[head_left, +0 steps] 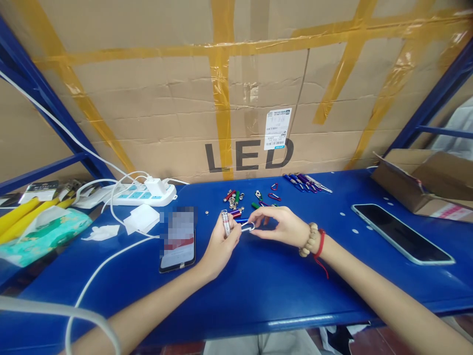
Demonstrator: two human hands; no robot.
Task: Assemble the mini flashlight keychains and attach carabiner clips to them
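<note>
My left hand (pixel 224 242) is closed around a small silver flashlight (pixel 225 223), held upright above the blue table. Pinched between the thumb and fingers of my right hand (pixel 276 226) is a silver carabiner (pixel 247 227), which reaches over to my left fingertips. Whether the carabiner is linked to the flashlight is hard to see. Just beyond my hands lie several small metal parts (pixel 233 198) in red, green and silver, with a purple-red tube (pixel 235 214) among them. A red carabiner (pixel 274 196) lies a little farther back.
Several flashlights with carabiners (pixel 305 183) lie in a row at the back. One phone (pixel 179 239) is left of my hands, another phone (pixel 402 234) at right. A power strip (pixel 148 195) trails white cables. An open cardboard box (pixel 428 182) stands back right; a large carton (pixel 166 108) closes the rear.
</note>
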